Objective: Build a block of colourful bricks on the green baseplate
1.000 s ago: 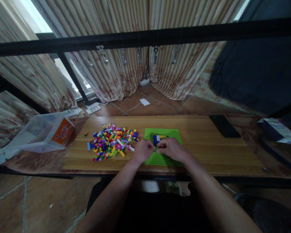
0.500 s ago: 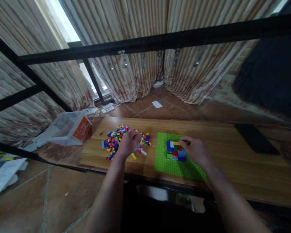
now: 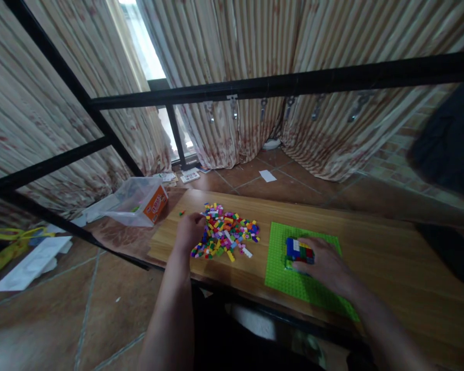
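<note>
A flat block of joined toy bricks (image 3: 295,248), in blue, white, red and green, sits on a green baseplate (image 3: 278,278). Reaching over from the right, my right hand (image 3: 327,260) has its fingers along the block's far side and its thumb along the near side, hiding part of it. At the left edge of a heap of loose, many-coloured toy bricks (image 3: 232,229) is my left hand (image 3: 188,234). Its fingers are curled together, and what they hold, if anything, is hidden.
All of this stands on a wooden table (image 3: 251,202). A dark flat object (image 3: 448,252) lies at its right end. Left of the table is a clear plastic box (image 3: 133,203) with an orange label. A black metal rail (image 3: 255,87) crosses beyond the table, before curtains.
My left hand has moved from above the brick heap to its left edge. My right hand has spread from a pinch at the block's corner to a grip across it. The view has shifted.
</note>
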`<action>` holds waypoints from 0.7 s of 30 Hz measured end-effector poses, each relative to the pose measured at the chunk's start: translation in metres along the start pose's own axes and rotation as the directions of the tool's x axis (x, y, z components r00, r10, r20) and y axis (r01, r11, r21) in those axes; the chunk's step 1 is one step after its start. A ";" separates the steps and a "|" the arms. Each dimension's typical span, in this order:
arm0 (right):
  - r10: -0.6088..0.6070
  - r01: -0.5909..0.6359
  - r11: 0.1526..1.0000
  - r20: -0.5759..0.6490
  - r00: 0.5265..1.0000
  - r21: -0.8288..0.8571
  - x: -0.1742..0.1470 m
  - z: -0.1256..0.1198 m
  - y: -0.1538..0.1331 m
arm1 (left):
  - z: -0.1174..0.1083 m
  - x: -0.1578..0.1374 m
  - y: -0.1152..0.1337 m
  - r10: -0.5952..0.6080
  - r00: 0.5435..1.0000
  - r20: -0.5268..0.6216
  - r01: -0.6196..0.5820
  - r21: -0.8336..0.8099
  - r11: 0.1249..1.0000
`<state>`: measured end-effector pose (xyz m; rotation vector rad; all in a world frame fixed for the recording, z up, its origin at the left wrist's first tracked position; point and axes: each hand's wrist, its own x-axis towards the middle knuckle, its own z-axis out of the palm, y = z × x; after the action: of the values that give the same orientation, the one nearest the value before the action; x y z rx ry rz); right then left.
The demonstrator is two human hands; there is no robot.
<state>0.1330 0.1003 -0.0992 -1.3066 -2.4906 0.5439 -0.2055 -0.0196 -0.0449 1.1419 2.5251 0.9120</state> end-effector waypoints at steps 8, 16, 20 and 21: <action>-0.014 0.014 1.000 -0.006 1.000 0.024 0.004 0.001 -0.007 | 0.017 -0.006 0.023 0.059 0.993 0.101 -0.076 0.171 0.982; -0.031 0.030 0.996 0.012 0.999 0.081 0.002 -0.007 -0.009 | 0.043 -0.010 0.042 0.162 0.965 0.206 -0.235 0.409 0.882; -0.001 0.007 0.984 -0.037 0.999 0.181 0.004 -0.016 -0.006 | 0.049 -0.008 0.048 0.158 0.961 0.228 -0.254 0.494 0.832; 0.029 -0.018 0.978 -0.050 0.998 0.209 0.004 -0.019 -0.005 | 0.049 -0.007 0.049 0.153 0.961 0.230 -0.251 0.499 0.829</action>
<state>0.1344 0.1047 -0.0799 -1.2540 -2.3065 0.7442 -0.1501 0.0218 -0.0530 1.5884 2.6025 0.1169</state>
